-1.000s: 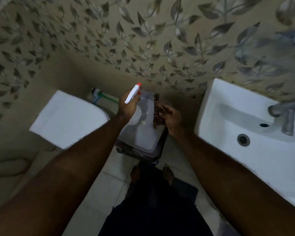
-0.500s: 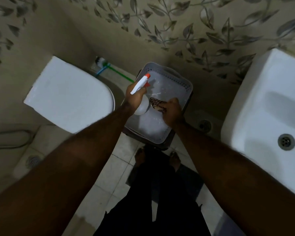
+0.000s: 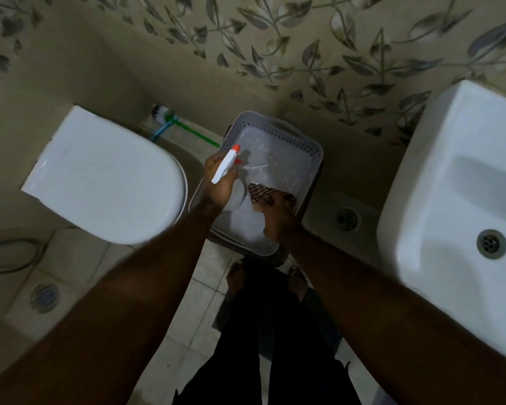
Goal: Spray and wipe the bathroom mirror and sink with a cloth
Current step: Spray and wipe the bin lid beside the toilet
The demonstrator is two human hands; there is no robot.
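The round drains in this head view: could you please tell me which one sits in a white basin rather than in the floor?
The metal drain in the white ceramic sink at right; the other two lie in the floor.

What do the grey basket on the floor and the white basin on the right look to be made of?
Grey perforated basket: likely moulded plastic, matte, with rows of punched holes along its rim. White basin: seemingly glazed ceramic, smooth and glossy with soft reflections, and a metal drain.
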